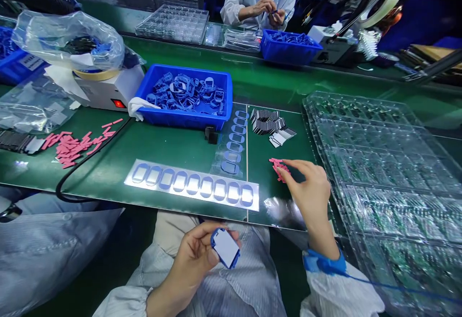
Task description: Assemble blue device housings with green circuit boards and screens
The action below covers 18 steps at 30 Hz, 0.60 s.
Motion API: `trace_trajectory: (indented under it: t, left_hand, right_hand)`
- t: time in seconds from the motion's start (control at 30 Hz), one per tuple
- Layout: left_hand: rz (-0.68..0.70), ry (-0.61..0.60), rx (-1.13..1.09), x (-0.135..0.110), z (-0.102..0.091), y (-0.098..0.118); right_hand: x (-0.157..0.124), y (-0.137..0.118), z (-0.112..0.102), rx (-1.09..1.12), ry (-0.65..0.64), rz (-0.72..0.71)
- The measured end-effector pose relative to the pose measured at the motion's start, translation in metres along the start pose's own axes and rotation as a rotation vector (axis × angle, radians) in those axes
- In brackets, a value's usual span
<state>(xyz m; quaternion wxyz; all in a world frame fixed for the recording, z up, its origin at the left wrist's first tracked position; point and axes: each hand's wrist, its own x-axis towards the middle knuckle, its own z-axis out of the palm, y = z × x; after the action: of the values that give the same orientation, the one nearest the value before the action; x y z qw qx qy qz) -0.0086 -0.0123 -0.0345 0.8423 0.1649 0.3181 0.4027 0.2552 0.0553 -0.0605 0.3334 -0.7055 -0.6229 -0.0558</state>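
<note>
Above the lap (252, 254), the left hand (195, 254) is holding 1 blue plastic piece (225, 247) with a flat white face, thumb and fingers closing on its edges. Over the green table (173, 146), the right hand's (308, 187) thumb and index finger are nearly meeting at a heap of thin pink strips (282, 174); I cannot tell if they are gripping any. Nearby, 9 rounded blue outlines (194, 176) are lying on 1 glossy sheet (256, 196), 7 more on a clear film (218, 162); 1 smooth bin (180, 118) is holding many moulded parts (186, 90).

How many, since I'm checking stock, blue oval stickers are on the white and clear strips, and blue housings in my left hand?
White strip: 9 blue oval stickers
Clear strip: 7 blue oval stickers
Left hand: 1 white-faced blue housing
Total: 17
</note>
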Motion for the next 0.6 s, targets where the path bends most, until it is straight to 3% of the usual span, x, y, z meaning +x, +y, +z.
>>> trace_trajectory:
  t: [0.23, 0.33, 0.43, 0.53, 0.6]
  left_hand:
    - [-0.009, 0.031, -0.029, -0.004, 0.003, 0.002]
    - [-0.018, -0.006, -0.019, -0.003, -0.001, 0.004]
    - [-0.036, 0.032, -0.021, -0.003, -0.001, 0.008]
    - [-0.052, 0.028, -0.073, -0.001, 0.004, 0.012]
    - [-0.056, 0.014, -0.118, 0.0, 0.008, 0.013]
  right_hand:
    - [0.017, 0.014, 0.007, -0.092, -0.146, -0.118]
    - [0.02, 0.01, 0.003, -0.122, -0.124, -0.151]
    - [0.018, -0.006, -0.009, -0.12, -0.025, -0.16]
    - [0.005, -0.04, -0.031, 0.227, 0.012, -0.225]
    - [-0.008, -0.066, -0.046, 0.572, -0.152, -0.293]
